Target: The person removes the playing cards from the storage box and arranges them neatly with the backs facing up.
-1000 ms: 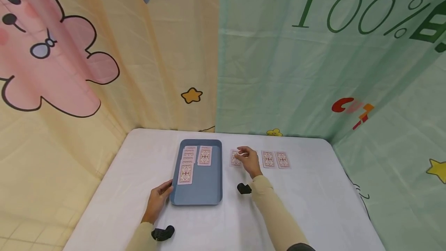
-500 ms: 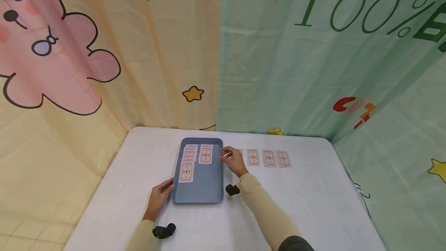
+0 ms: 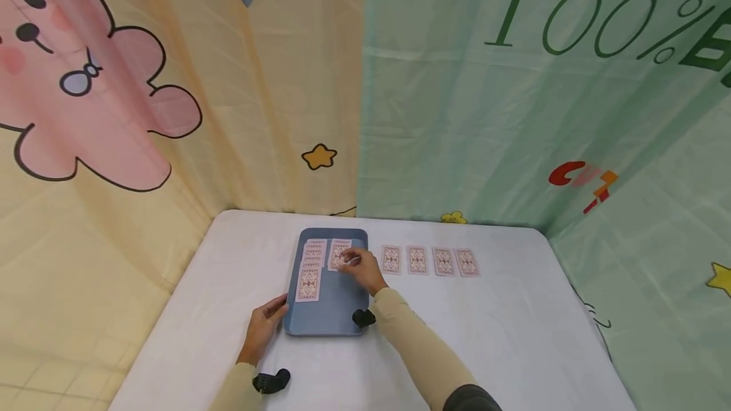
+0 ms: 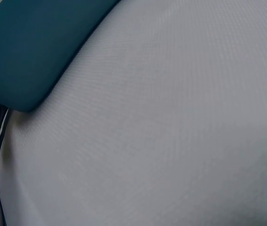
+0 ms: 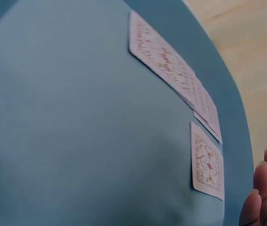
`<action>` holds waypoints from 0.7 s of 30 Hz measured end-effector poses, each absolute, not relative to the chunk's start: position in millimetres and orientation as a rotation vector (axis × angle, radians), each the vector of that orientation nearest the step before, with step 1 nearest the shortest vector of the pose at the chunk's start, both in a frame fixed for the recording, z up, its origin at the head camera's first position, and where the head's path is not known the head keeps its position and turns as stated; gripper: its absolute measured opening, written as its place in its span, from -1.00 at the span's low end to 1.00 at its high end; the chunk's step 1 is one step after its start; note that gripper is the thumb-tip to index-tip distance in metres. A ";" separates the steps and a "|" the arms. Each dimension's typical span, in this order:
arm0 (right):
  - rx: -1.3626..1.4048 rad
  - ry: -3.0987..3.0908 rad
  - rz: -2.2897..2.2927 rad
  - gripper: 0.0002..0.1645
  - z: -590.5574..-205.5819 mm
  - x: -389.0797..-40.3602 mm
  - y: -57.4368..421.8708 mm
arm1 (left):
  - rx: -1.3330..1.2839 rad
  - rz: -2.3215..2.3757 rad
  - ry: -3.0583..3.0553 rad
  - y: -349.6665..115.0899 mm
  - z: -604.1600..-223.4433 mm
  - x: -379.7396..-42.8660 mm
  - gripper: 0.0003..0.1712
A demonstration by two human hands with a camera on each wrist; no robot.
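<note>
A blue-grey tray (image 3: 328, 316) stands on the white table with playing cards in it, patterned backs up. One overlapping column of cards (image 3: 309, 284) lies along its left side. A single card (image 3: 338, 251) is at its top right. My right hand (image 3: 362, 269) is over this single card, fingers bent and partly hiding it. In the right wrist view the fingertips (image 5: 261, 188) are beside the card, apart from it, with nothing seen between them. My left hand (image 3: 264, 328) holds the tray's left rim with thumb and fingers; the left wrist view catches only a strip of it.
To the right of the tray, several cards lie in a row on the white table (image 3: 445, 328), the nearest card (image 3: 391, 260) close to the rim. Curtains (image 3: 274, 163) hang behind the table and on its sides. Black wrist devices (image 3: 271, 381) are on both arms.
My right hand has moved left, from above the row of cards on the table, across the tray's right rim, to the single card inside. The left hand stays at the tray's left edge.
</note>
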State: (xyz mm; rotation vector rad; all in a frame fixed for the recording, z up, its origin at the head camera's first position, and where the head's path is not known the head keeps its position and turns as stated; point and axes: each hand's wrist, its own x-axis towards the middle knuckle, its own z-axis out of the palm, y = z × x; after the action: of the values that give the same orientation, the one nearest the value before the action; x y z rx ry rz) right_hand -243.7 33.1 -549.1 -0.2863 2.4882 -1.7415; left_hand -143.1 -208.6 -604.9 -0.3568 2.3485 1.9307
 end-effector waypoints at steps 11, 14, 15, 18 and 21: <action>-0.305 2.433 -1.781 -0.61 -561.0 -241.7 12.7 | -0.348 1.933 2.343 -208.2 -607.4 -143.1 -0.52; -0.277 2.414 -1.783 -0.60 -562.7 -240.9 6.3 | -0.337 1.934 2.357 -208.7 -606.9 -142.6 -0.53; -0.276 2.416 -1.779 -0.60 -563.5 -240.8 4.4 | -0.335 1.941 2.358 -208.8 -606.6 -142.6 -0.53; -0.279 2.420 -1.770 -0.60 -565.4 -240.1 -0.8 | -0.341 1.944 2.360 -208.5 -605.8 -142.4 -0.53; -0.290 2.438 -1.746 -0.60 -566.7 -238.5 -6.0 | -0.347 1.949 2.351 -208.1 -605.7 -142.7 -0.53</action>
State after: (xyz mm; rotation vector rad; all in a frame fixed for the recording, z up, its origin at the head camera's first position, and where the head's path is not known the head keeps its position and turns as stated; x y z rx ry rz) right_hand -238.5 -6.0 -566.7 -0.2900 2.4384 -1.7465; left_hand -142.7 -208.1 -605.7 -0.3465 2.3508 1.9488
